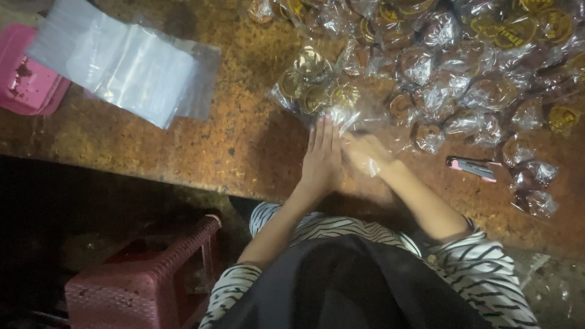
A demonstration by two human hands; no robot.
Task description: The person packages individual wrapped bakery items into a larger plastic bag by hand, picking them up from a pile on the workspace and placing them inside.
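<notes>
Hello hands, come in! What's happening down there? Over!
Left hand flat on clear bag of gold discs. Right hand gripping the bag's near end. Heap of bagged discs crowding close behind. Over.

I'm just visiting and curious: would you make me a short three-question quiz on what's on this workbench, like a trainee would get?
1. True or false: the left hand lies flat with its fingers stretched out on the worktable.
2. What lies at the top left of the table, partly over the pink tray?
A. a stack of clear plastic bags
B. a pile of newspapers
C. a metal bowl
3. Fill in: the small pink tool lies to the ____ of the right hand.

Key
1. True.
2. A.
3. Right; it lies apart from the hand, by the heap of bagged round gold pieces.
</notes>
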